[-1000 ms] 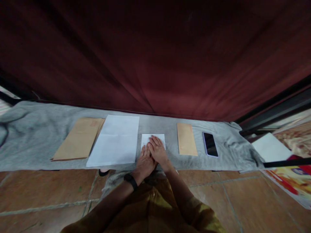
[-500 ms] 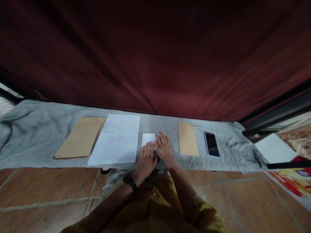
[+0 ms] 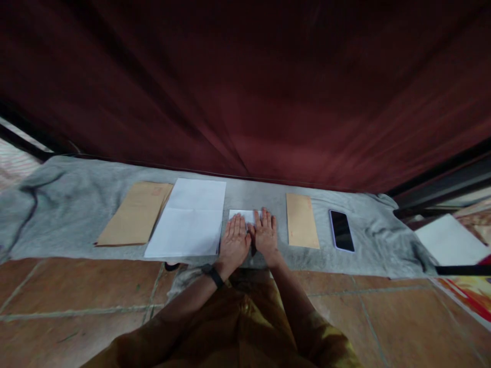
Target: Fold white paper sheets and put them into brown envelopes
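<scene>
A small folded white paper (image 3: pixel 248 214) lies on the grey cloth, mostly covered by my two hands. My left hand (image 3: pixel 235 243) rests flat on its left part, fingers stretched forward, a dark band on the wrist. Flat on the right part lies my right hand (image 3: pixel 266 234), its fingers slightly spread. The two thumbs come close together between the hands. Just left of my left hand is a stack of white sheets (image 3: pixel 187 217) with a crease across it. A single brown envelope (image 3: pixel 302 221) lies right of my right hand.
Brown envelopes (image 3: pixel 134 214) are stacked at the left, partly beside the white sheets. A phone (image 3: pixel 341 231) lies at the right. Grey cloth (image 3: pixel 264 190) covers the narrow surface, with a dark red curtain (image 3: pixel 245 102) behind. A white board-like sheet (image 3: pixel 450 240) sits beyond the right end.
My left hand has slid forward over the folded paper, covering more of its left part. My right hand has shifted only slightly. The whole view has moved a little.
</scene>
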The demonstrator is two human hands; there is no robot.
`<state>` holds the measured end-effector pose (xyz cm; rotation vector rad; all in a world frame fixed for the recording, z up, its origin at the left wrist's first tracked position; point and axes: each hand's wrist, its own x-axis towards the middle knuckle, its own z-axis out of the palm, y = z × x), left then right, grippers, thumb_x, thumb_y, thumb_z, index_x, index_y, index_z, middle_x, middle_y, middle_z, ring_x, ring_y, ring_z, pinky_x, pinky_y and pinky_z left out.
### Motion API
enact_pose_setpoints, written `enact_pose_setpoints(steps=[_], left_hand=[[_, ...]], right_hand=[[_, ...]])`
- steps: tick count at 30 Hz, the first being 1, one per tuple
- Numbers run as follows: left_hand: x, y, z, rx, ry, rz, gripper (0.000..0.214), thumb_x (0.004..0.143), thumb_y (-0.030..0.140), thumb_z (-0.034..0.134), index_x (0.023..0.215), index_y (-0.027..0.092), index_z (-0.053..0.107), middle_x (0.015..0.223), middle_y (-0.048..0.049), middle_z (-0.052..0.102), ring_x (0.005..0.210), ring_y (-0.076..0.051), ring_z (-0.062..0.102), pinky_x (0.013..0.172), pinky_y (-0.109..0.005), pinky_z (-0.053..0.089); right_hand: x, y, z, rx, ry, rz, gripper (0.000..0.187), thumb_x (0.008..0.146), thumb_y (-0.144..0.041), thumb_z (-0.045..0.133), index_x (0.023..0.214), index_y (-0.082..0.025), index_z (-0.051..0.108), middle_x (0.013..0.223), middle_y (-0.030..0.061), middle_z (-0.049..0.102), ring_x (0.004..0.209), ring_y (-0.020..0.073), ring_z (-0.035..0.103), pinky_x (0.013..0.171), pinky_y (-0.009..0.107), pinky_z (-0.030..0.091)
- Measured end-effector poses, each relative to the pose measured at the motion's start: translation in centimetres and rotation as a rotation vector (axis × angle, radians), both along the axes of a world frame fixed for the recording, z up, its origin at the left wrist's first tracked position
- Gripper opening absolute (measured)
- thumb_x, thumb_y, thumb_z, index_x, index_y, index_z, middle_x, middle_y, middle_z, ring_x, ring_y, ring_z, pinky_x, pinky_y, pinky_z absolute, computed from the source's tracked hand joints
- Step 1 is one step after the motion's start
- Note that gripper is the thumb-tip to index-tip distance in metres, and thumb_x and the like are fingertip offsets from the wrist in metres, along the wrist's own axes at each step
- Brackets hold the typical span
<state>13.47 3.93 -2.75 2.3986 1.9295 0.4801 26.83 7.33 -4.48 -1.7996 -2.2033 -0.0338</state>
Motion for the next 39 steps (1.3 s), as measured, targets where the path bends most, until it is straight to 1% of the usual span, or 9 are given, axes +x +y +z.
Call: enact_pose_setpoints(steps=[3, 6, 10, 16, 24, 30, 32, 36, 39], left_hand=[[0.2, 2.5, -0.3, -0.022, -0.001, 0.004, 0.062, 0.099, 0.03, 0.031, 0.151, -0.004, 0.033, 0.159, -0.0243, 0.035, 0.152, -0.029, 0.025, 0.124, -0.051, 0.024], [0.1, 3.5, -1.2, -0.022, -0.001, 0.029, 0.065, 0.101, 0.035, 0.033, 0.151, -0.005, 0.033, 0.16, -0.0257, 0.032, 0.152, -0.031, 0.024, 0.123, -0.051, 0.025], [-0.3, 2.9, -2.0, -0.001, 0.017, 0.064, 0.066, 0.101, 0.037, 0.035, 0.151, -0.006, 0.031, 0.16, -0.0282, 0.03, 0.153, -0.034, 0.023, 0.122, -0.051, 0.027], [-0.2, 2.5, -2.0, 0.016, 0.028, 0.118, 0.065, 0.1, 0.035, 0.036, 0.15, -0.006, 0.032, 0.158, -0.0293, 0.033, 0.151, -0.035, 0.026, 0.121, -0.051, 0.03], [-0.3, 2.6, -2.0, 0.005, 0.015, 0.126, 0.069, 0.1, 0.042, 0.037, 0.149, -0.006, 0.034, 0.158, -0.0294, 0.034, 0.151, -0.035, 0.028, 0.121, -0.051, 0.03], [-0.6, 2.8, -2.5, 0.023, -0.001, 0.107, 0.07, 0.099, 0.044, 0.04, 0.149, -0.005, 0.035, 0.157, -0.0294, 0.035, 0.15, -0.036, 0.029, 0.119, -0.052, 0.031], [-0.8, 2.8, -2.6, 0.037, -0.011, 0.079, 0.071, 0.098, 0.047, 0.043, 0.149, -0.002, 0.038, 0.158, -0.0295, 0.033, 0.15, -0.037, 0.029, 0.119, -0.054, 0.03], [-1.0, 2.6, -2.3, 0.053, -0.038, 0.024, 0.068, 0.096, 0.051, 0.048, 0.15, 0.01, 0.043, 0.164, -0.0241, 0.024, 0.151, -0.038, 0.026, 0.119, -0.057, 0.027], [-1.0, 2.4, -2.0, 0.052, -0.03, 0.02, 0.07, 0.095, 0.052, 0.05, 0.151, 0.011, 0.042, 0.165, -0.0238, 0.022, 0.151, -0.039, 0.025, 0.119, -0.057, 0.027]], right_hand=[[0.0, 0.0, 0.1, -0.032, 0.007, -0.015, 0.056, 0.103, -0.038, 0.044, 0.155, -0.016, 0.038, 0.164, 0.0206, 0.026, 0.148, 0.0338, 0.031, 0.118, 0.056, 0.02], [0.0, 0.0, 0.2, -0.046, 0.01, -0.01, 0.056, 0.103, -0.034, 0.044, 0.155, -0.016, 0.038, 0.164, 0.02, 0.026, 0.148, 0.0337, 0.031, 0.118, 0.056, 0.021], [-0.1, 0.0, 0.4, -0.029, 0.009, -0.007, 0.054, 0.104, -0.033, 0.041, 0.155, -0.016, 0.038, 0.164, 0.02, 0.027, 0.149, 0.0342, 0.03, 0.118, 0.056, 0.021], [-0.2, -0.1, 0.1, -0.015, 0.045, -0.049, 0.056, 0.105, -0.038, 0.039, 0.154, -0.012, 0.038, 0.162, 0.0211, 0.031, 0.148, 0.0341, 0.032, 0.117, 0.055, 0.024], [0.4, -0.6, -0.7, 0.011, 0.08, -0.108, 0.062, 0.105, -0.043, 0.033, 0.155, -0.005, 0.034, 0.159, 0.0197, 0.037, 0.147, 0.0321, 0.034, 0.119, 0.05, 0.023], [0.8, -0.6, -0.8, 0.003, 0.091, -0.128, 0.062, 0.105, -0.043, 0.034, 0.155, -0.006, 0.035, 0.159, 0.018, 0.038, 0.147, 0.0315, 0.035, 0.12, 0.05, 0.023], [0.8, -0.6, -0.9, 0.011, 0.09, -0.134, 0.061, 0.105, -0.043, 0.034, 0.155, -0.007, 0.035, 0.159, 0.0177, 0.038, 0.147, 0.031, 0.035, 0.12, 0.05, 0.023], [0.9, -0.7, -1.2, 0.038, 0.081, -0.153, 0.06, 0.105, -0.042, 0.035, 0.154, -0.008, 0.037, 0.158, 0.0172, 0.04, 0.146, 0.0316, 0.036, 0.119, 0.05, 0.025], [1.4, -0.8, -1.5, 0.059, 0.082, -0.155, 0.058, 0.105, -0.04, 0.034, 0.153, -0.007, 0.039, 0.157, 0.0177, 0.042, 0.145, 0.0306, 0.037, 0.118, 0.049, 0.028]])
